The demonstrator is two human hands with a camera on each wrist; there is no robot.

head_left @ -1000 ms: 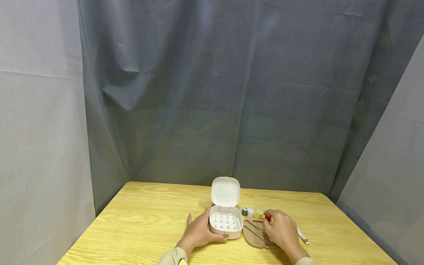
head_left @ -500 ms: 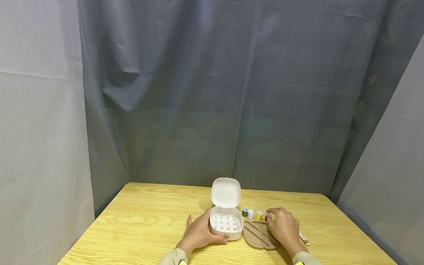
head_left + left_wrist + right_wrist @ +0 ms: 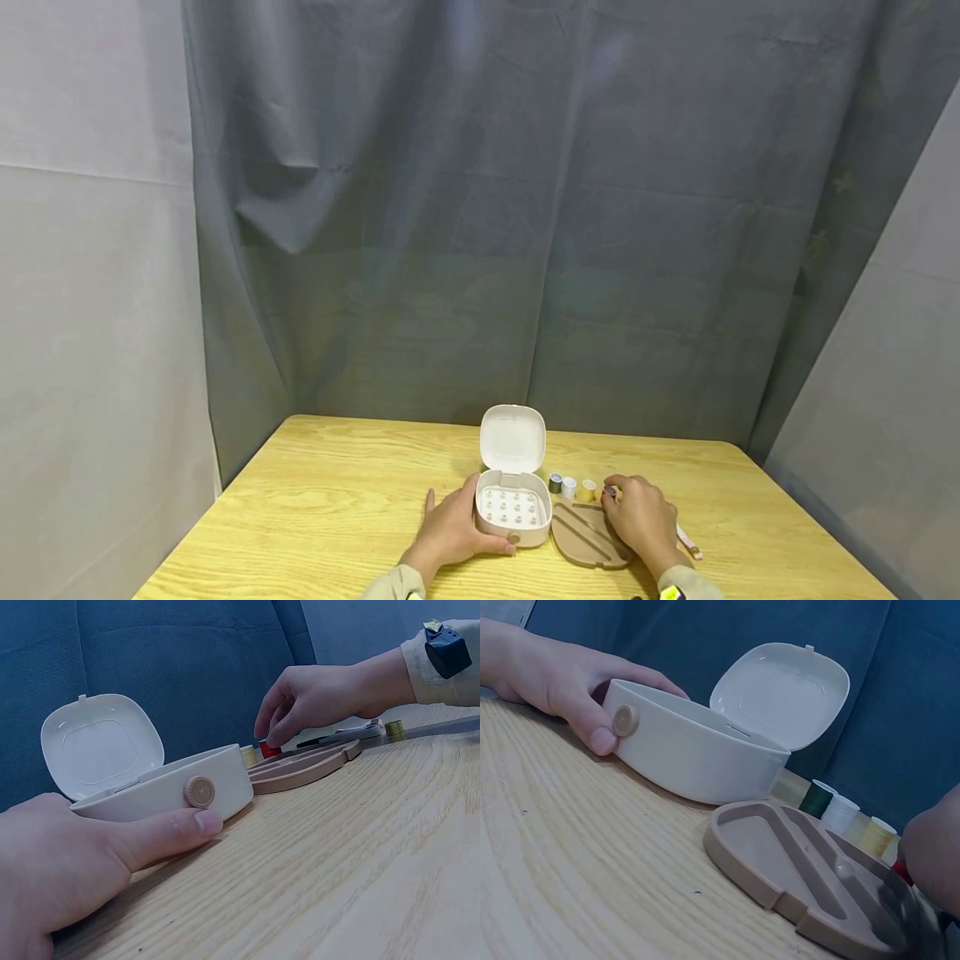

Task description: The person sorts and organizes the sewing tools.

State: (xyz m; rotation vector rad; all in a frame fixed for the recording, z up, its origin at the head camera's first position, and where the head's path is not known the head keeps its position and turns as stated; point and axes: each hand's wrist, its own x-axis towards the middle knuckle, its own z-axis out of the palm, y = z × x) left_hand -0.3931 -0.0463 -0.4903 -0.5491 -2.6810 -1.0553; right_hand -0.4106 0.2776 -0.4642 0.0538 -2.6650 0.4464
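Note:
A white sewing box (image 3: 513,537) stands with its lid (image 3: 513,437) raised, rows of small pegs showing inside. My left hand (image 3: 450,527) grips its left side, the thumb along the front by the round brown button (image 3: 199,792). At the right, my right hand (image 3: 642,515) pinches a red thread spool (image 3: 268,749) between thumb and fingers, low at the table. That spool is at the end of a row with a dark green spool (image 3: 817,798), a white spool (image 3: 841,814) and a yellow spool (image 3: 877,836). The right wrist view mostly hides the red one behind the hand.
A brown divided tray (image 3: 581,542) lies right of the box, in front of the spools, partly under the right hand. Beyond that hand is a white strip (image 3: 686,537) with a gold-coloured end. Grey curtains (image 3: 420,250) hang behind the wooden table (image 3: 322,500).
The right hand has shifted slightly right with the red spool, from over the tray's back edge to the end of the row. The left hand stays on the box.

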